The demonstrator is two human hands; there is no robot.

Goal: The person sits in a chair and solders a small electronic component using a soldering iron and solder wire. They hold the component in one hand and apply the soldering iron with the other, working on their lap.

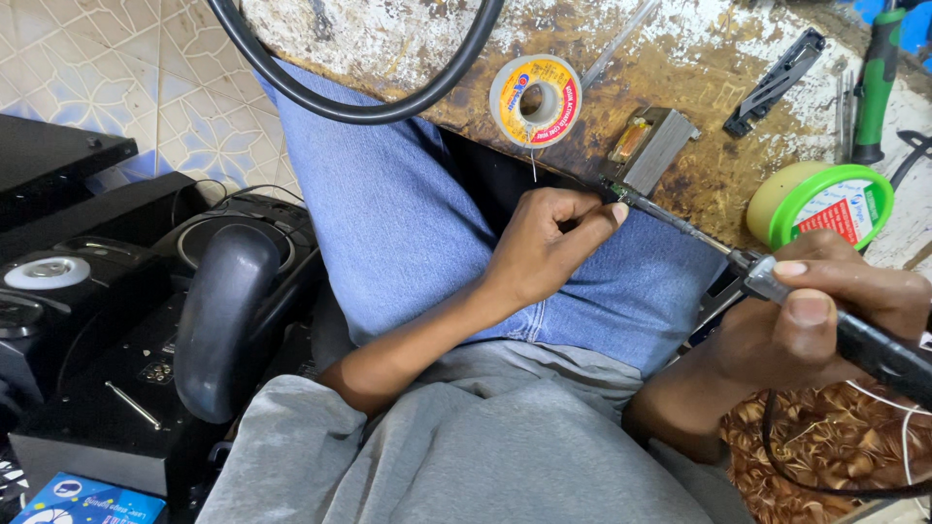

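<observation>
My right hand (825, 311) grips a black soldering iron (777, 291) whose thin metal tip (660, 215) reaches left to the bench edge. My left hand (544, 243) is closed, its fingertips pinching a small part or wire end right where the iron's tip touches. Just beyond sits a small grey transformer-like block (655, 146) on the worn workbench (699, 58). A spool of solder wire (535, 100) lies flat behind my left hand, with a strand hanging from it toward my fingers.
A round green-rimmed tin (825, 204), a green-handled tool (874, 78) and a black clip (777, 82) lie on the bench at right. A thick black cable (359, 107) loops over the edge. Black audio equipment (126, 320) stands on the floor at left, beside my jeans-clad leg (408, 223).
</observation>
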